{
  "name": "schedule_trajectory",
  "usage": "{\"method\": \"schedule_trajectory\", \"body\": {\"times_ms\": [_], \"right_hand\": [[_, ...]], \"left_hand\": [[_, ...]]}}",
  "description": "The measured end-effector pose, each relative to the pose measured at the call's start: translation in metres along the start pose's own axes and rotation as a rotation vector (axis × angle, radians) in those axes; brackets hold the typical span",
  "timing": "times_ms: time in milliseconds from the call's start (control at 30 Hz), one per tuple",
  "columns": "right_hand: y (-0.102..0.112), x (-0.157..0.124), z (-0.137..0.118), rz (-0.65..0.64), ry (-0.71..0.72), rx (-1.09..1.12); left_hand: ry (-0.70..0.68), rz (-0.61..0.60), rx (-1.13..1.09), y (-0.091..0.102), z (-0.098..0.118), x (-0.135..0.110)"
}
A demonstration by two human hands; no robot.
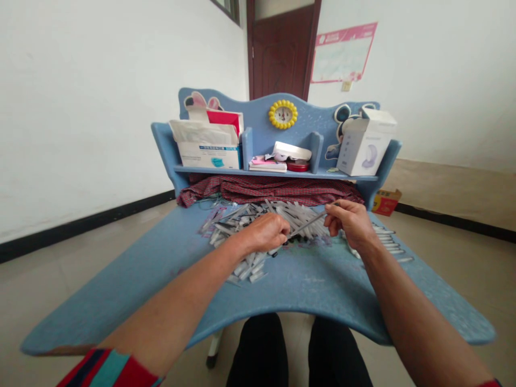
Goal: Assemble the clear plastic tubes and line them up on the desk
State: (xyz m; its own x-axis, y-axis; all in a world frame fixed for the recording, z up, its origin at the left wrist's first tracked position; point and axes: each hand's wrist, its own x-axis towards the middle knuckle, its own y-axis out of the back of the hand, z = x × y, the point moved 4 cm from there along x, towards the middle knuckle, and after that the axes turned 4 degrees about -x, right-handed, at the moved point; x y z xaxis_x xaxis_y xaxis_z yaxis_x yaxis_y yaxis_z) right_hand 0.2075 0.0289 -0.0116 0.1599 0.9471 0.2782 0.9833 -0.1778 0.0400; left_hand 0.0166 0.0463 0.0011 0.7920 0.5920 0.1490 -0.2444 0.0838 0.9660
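A thin, grey, pen-like stick [308, 223] slants up to the right between my two hands. My left hand [269, 232] is closed around its lower end, over the pile. My right hand [347, 219] pinches the upper end, where something dark shows at the fingertips. Beneath and behind the hands spreads a pile of translucent plastic tube-like pieces [250, 264] with small black parts among them. To the right of my right wrist lies a row of several slim finished-looking sticks [393, 244]. The exact kind of these pieces is too small to tell.
The blue desk [314, 285] has a raised shelf [262, 173] at its back. On it stand a mask box [207, 155], some booklets [268, 166], a yellow flower clock [282, 114] and a white box [365, 145]. Checked red cloth [274, 189] lies below the shelf.
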Motion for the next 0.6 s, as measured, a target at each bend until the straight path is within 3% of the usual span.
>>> {"method": "schedule_trajectory", "body": {"times_ms": [200, 333, 600], "right_hand": [[-0.002, 0.000, 0.000, -0.006, 0.020, -0.034], [-0.002, 0.000, 0.001, -0.016, 0.015, -0.012], [-0.003, -0.002, -0.003, 0.002, 0.074, 0.038]], "left_hand": [[-0.010, 0.013, -0.120, 0.001, 0.003, 0.001], [0.065, 0.015, -0.245, 0.000, 0.002, 0.000], [0.225, 0.066, -0.625, -0.024, 0.000, 0.008]]}}
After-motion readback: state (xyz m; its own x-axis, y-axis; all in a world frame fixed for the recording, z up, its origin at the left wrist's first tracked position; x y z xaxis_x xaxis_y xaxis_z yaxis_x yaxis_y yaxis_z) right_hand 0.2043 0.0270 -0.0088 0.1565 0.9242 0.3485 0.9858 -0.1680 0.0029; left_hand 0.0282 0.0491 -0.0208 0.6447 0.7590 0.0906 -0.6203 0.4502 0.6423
